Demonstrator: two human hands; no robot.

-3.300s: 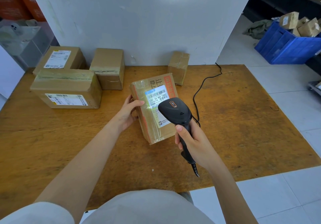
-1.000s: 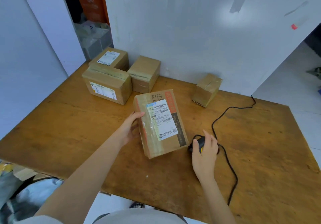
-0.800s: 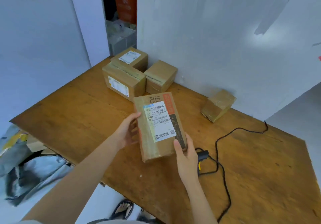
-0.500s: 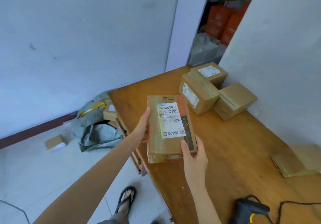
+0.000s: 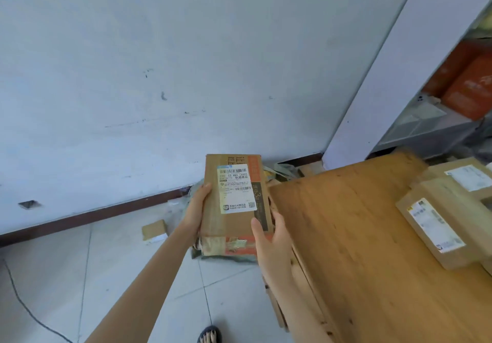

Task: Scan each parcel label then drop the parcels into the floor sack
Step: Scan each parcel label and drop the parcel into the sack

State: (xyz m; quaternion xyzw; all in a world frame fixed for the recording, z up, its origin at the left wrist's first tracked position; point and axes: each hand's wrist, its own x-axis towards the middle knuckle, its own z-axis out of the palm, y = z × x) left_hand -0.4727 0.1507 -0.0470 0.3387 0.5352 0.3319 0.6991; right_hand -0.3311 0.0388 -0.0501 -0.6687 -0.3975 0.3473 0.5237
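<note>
The parcel [image 5: 234, 199] is a long, flat cardboard box, brown and a little worn, with an orange printed strip on its right part and shiny tape over its near end. A white paper label [image 5: 235, 188] with barcodes lies flat on its top face. The parcel is held in the air, label up, just past the edge of the desk [image 5: 359, 249] beside one of its corners, above the floor and not touching the desk. The left hand [image 5: 197, 209] grips the left long side, with the thumb on the top face and the fingers hidden underneath. The right hand [image 5: 269, 233] holds the near right corner, its thumb lying on the top face and its fingers curled round the side. Both forearms are bare and reach forward. Under and behind the parcel a crumpled grey-green sack [image 5: 283, 171] lies on the floor, mostly hidden by the box. The desk is of rough orange-brown wood with dark specks. On its far right part stand two more cardboard boxes: a box with a side label [image 5: 439, 225], and behind it a box with a top label [image 5: 463, 175], close together. On the pale tiled floor [image 5: 106, 276] lie a small flat piece of cardboard [image 5: 154, 231] near the dark baseboard [image 5: 93, 212] and a thin black cable [image 5: 24, 305]. A foot in a sandal [image 5: 210, 336] shows at the bottom edge.
</note>
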